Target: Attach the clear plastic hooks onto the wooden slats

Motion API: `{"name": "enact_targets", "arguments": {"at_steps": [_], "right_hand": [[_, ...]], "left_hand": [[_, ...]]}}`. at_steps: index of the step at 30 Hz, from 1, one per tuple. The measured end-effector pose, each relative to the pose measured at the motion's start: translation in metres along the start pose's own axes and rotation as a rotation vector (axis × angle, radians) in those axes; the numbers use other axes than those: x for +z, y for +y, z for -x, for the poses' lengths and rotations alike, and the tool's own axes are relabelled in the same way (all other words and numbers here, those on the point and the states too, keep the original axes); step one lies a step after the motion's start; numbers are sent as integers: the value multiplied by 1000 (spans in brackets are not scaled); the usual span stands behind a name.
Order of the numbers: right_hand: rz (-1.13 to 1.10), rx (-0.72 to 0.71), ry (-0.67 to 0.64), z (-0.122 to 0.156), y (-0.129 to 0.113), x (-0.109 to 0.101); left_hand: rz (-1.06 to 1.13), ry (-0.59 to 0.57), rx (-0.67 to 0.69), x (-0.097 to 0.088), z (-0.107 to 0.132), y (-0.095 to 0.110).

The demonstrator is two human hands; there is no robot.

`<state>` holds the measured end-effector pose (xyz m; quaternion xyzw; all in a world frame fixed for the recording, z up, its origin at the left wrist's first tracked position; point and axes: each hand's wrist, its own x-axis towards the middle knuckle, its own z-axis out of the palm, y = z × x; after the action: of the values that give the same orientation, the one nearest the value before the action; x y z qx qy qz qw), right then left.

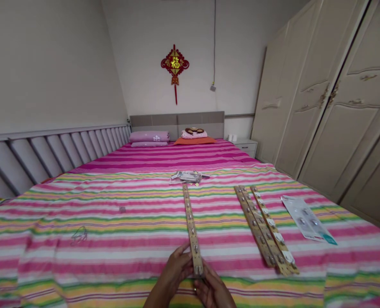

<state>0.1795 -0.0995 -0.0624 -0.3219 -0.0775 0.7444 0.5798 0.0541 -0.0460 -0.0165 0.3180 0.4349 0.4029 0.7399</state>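
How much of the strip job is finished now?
Done-looking: strips at the right lie side by side, one with white caps. In hand: left hand and right hand pinch the near end of the middle strip. Left: that strip shows no white caps.

Striped bed cover [113, 222]. Spare studded strips [263, 231] lie right, plastic packet [307, 220] just beside. Clear bags [187, 176] mid-bed. Pink pillow [149, 136] by headboard; red knot ornament [175, 64] on wall; wardrobe [337, 107] right.

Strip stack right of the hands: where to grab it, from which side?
I'd pinch the strip stack near its near end, across the narrow width, gripping the long edges, coming from the near side. It lies flat on the bedspread, pointing away, and white lenses dot its top. The right hand, on the centre strip, is closest.
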Motion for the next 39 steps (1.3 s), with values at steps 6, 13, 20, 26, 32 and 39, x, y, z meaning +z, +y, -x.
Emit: {"name": "enact_targets", "arguments": {"at_steps": [6,13,20,26,32,39], "right_hand": [[-15,-25,-2,-4,-1,-3],[-50,-4,-60,-1,-4,-18],[-4,-77,-54,7,-10,-51],[-44,-158,-2,18,-35,-62],[-95,-228,71,23,-66,-80],[-190,-244,128,25,-94,-105]], "left_hand": [[5,30,-14,5,0,2],[29,59,68,14,-1,-14],[0,54,107,37,-1,-31],[10,-1,76,80,-9,-30],[-33,-84,57,125,-28,-35],[-34,-56,-38,159,-49,-49]]}}
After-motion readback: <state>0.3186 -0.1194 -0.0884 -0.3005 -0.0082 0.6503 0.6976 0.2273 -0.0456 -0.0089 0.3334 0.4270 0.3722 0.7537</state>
